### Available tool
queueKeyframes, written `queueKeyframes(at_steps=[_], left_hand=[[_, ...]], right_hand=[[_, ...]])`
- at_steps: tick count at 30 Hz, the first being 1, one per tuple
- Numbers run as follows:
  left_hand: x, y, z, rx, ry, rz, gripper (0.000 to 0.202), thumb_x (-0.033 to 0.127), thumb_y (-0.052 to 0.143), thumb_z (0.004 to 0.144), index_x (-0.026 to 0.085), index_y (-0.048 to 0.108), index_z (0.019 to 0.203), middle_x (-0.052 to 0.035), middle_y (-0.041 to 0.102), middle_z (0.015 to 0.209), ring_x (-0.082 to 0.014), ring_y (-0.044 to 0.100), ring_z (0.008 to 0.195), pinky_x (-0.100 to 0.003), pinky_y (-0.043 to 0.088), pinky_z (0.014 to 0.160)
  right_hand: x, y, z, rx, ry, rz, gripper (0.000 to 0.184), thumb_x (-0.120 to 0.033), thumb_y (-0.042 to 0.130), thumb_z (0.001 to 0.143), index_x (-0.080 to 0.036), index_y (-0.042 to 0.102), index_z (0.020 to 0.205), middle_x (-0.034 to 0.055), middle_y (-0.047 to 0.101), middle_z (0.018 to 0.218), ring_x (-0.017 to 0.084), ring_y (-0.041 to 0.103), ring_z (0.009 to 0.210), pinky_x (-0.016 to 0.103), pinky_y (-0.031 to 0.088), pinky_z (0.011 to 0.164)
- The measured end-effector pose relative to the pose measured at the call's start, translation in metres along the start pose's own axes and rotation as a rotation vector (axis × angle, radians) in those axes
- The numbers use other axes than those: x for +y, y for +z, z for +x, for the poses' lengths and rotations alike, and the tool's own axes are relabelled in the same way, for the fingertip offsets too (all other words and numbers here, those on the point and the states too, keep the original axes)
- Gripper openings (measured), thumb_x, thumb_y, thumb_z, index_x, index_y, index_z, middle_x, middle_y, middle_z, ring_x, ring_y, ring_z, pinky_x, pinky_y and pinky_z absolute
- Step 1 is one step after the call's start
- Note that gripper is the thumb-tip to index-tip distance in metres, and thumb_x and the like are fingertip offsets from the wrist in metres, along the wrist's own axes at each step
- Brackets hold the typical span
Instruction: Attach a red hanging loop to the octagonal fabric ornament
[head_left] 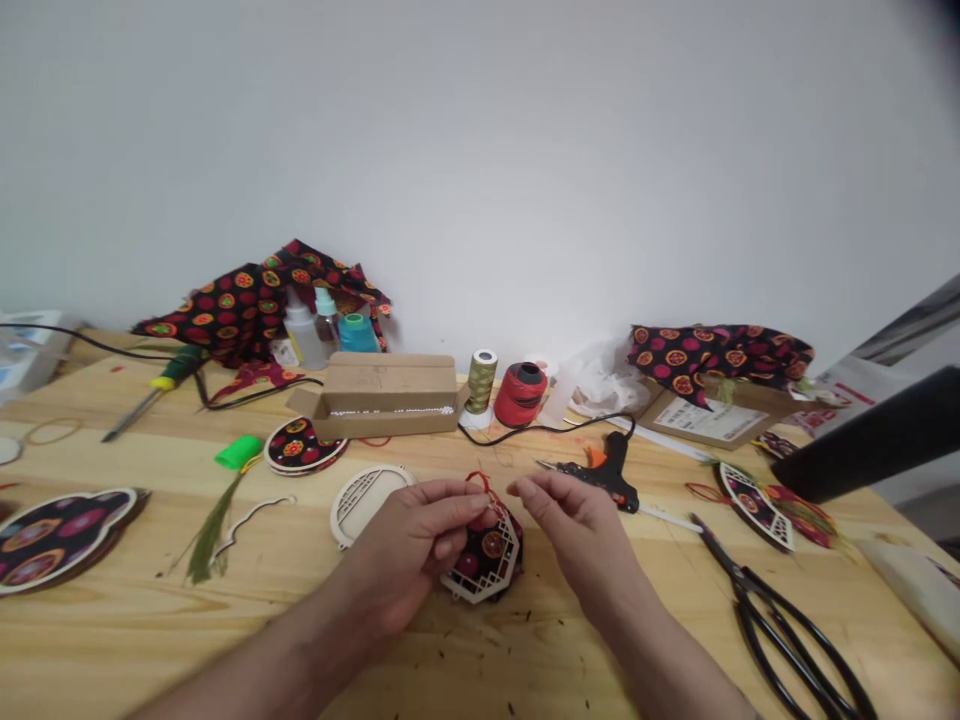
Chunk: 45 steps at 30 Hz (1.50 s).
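The left hand (427, 525) pinched the red cord (478, 478) at the ornament (493, 560) between both hands; whether the right hand (577, 515) gripped any was unclear. A slack pinch risked letting the cord slip.

A: Item one, left side?

B: One left hand (420, 525), ungloved; one left wrist (361, 590), bare, narrower than the hand; one left forearm (300, 645), uncovered as far as it shows, widening smoothly toward the lower edge of view (fine surface detail lost to slight blur).

A: Item two, right side?

B: One right hand (574, 525), ungloved; one right wrist (611, 578), bare, tapered; one right forearm (660, 650), broadening likewise toward the lower edge.

A: Digits?

B: One left thumb (461, 508), rounded at the tip; fingers partly overlapping, full count unreadable; nails too small to describe.
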<state>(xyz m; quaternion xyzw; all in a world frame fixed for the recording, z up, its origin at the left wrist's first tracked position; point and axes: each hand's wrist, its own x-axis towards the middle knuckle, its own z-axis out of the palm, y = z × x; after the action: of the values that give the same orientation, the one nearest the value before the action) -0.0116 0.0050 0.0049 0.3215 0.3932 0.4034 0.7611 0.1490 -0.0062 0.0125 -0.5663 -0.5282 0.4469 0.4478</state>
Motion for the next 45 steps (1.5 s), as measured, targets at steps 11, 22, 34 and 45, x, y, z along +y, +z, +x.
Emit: queueKeyframes(at_steps=[11, 22, 34, 45], left_hand=[[0.0, 0.002, -0.001, 0.009, -0.005, 0.045, 0.011, 0.021, 0.072, 0.065, 0.011, 0.069, 0.065, -0.0009, 0.061, 0.057, -0.0006, 0.028, 0.04, -0.018, 0.015, 0.041], [0.0, 0.003, 0.0, 0.069, 0.047, 0.144, 0.012, 0.023, 0.072, 0.067, 0.011, 0.071, 0.068, -0.0007, 0.061, 0.057, -0.0018, 0.029, 0.041, -0.018, 0.021, 0.042], [-0.001, 0.004, -0.001, 0.106, 0.051, 0.163, 0.012, 0.025, 0.071, 0.068, 0.013, 0.072, 0.068, -0.0024, 0.066, 0.063, -0.0028, 0.033, 0.043, -0.016, 0.024, 0.041], [0.001, 0.007, -0.002, 0.099, 0.016, 0.008, 0.01, 0.019, 0.074, 0.064, 0.011, 0.068, 0.063, 0.0073, 0.041, 0.046, -0.0021, 0.024, 0.041, -0.015, 0.016, 0.039]], right_hand=[[0.001, 0.004, -0.004, -0.189, 0.246, 0.325, 0.03, -0.041, 0.076, 0.06, -0.012, 0.068, 0.065, 0.0031, 0.066, 0.061, 0.011, 0.054, 0.055, 0.023, 0.041, 0.056], [-0.004, 0.006, -0.005, -0.039, 0.107, 0.116, 0.021, -0.035, 0.068, 0.066, -0.015, 0.064, 0.066, 0.0027, 0.064, 0.06, 0.014, 0.056, 0.054, 0.025, 0.043, 0.051], [0.002, 0.009, -0.015, 0.236, -0.588, -0.462, 0.011, -0.012, 0.059, 0.078, -0.018, 0.061, 0.069, 0.0019, 0.058, 0.067, 0.016, 0.051, 0.067, 0.028, 0.039, 0.061], [0.008, 0.016, -0.021, 0.263, -0.889, -0.753, 0.012, -0.009, 0.054, 0.083, -0.015, 0.063, 0.078, 0.0043, 0.057, 0.065, 0.017, 0.043, 0.063, 0.032, 0.034, 0.06]])
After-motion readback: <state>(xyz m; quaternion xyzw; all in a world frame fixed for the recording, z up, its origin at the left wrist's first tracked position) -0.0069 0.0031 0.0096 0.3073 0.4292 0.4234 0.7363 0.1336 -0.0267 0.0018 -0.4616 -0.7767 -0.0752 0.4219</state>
